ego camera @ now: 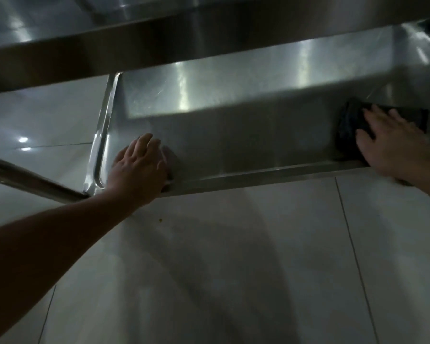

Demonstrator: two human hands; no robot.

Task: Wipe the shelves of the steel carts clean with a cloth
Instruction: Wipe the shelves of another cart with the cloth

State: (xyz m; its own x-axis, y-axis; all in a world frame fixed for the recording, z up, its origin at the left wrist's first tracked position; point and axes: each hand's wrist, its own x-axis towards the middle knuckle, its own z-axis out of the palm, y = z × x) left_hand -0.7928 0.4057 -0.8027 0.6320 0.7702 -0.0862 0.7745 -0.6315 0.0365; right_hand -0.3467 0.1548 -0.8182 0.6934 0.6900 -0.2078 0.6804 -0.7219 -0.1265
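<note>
I am pressing my flat right hand (392,142) on the dark cloth (353,120) at three o'clock on the low shelf (246,135). My left hand (139,167), fingers straight, is leaning at nine o'clock (holding nothing). The middle looks unwiped, I think.

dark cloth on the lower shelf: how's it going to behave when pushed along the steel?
Likely floppy: the cloth lies bunched and creased under the right hand. It probably slides easily, since the lower shelf looks smooth and glossy. It may fold or bunch at its free edges, because the flat fingers cover only part of it.
</note>
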